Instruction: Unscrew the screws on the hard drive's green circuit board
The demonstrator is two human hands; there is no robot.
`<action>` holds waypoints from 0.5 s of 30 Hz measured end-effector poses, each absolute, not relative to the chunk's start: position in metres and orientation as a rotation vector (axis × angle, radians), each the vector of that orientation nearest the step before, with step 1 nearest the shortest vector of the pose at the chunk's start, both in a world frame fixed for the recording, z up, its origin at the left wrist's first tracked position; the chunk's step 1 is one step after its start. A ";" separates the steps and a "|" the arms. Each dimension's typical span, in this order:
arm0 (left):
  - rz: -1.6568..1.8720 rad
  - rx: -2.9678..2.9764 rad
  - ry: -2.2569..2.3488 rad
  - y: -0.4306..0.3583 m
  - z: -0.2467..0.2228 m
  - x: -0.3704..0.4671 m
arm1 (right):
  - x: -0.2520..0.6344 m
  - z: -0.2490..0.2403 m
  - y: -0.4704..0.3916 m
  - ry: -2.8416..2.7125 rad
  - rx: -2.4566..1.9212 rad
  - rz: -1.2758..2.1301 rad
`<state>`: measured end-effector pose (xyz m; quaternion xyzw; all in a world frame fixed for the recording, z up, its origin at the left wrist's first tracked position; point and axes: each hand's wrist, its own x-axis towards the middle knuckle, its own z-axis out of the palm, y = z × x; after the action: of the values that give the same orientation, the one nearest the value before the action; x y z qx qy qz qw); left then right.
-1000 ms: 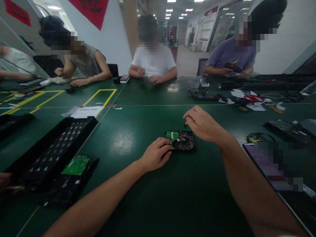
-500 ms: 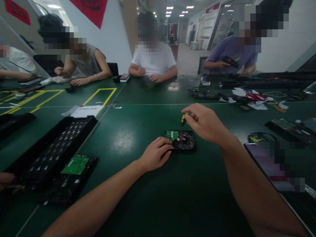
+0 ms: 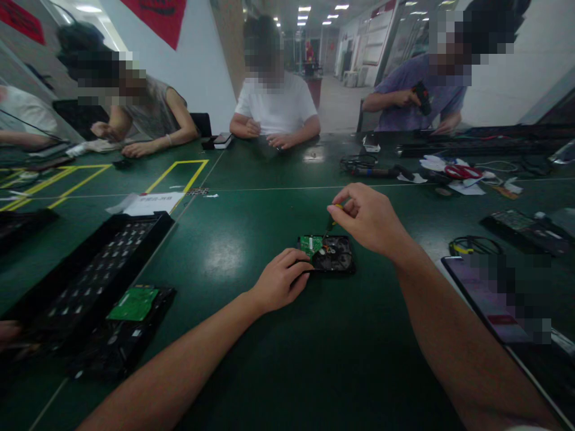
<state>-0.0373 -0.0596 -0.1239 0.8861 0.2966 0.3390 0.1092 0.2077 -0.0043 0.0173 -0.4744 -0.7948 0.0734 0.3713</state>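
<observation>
A hard drive (image 3: 341, 256) lies on the green tabletop with its green circuit board facing up at the left. My left hand (image 3: 284, 280) holds its left end, thumb at the near edge and fingers over the board's corner. Above the drive, my right hand (image 3: 371, 216) pinches a small black-and-yellow screwdriver (image 3: 331, 225) between thumb and fingertips. The tool points down at the board's right edge. Whether its tip sits in a screw is too small to tell.
To the left are a second hard drive (image 3: 133, 304) and a long black tray (image 3: 158, 222). A phone (image 3: 483, 299) lies at right beside a coiled cable (image 3: 476, 245). Co-workers sit across the table, one holding a power driver (image 3: 421, 99). Another person's hand (image 3: 9, 330) shows at far left.
My right hand's fingers have closed further over the screwdriver's handle, hiding more of its yellow part. My left hand stays on the hard drive. The co-worker at right has raised the power driver.
</observation>
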 end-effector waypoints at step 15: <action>1.024 2.601 0.885 -0.060 -0.124 -0.037 | 0.207 0.015 -0.003 -2.006 -1.168 0.609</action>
<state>-0.0368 -0.0603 -0.1236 0.8822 0.3001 0.3475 0.1047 0.2066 -0.0032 0.0149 -0.4537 -0.7791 0.2365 0.3623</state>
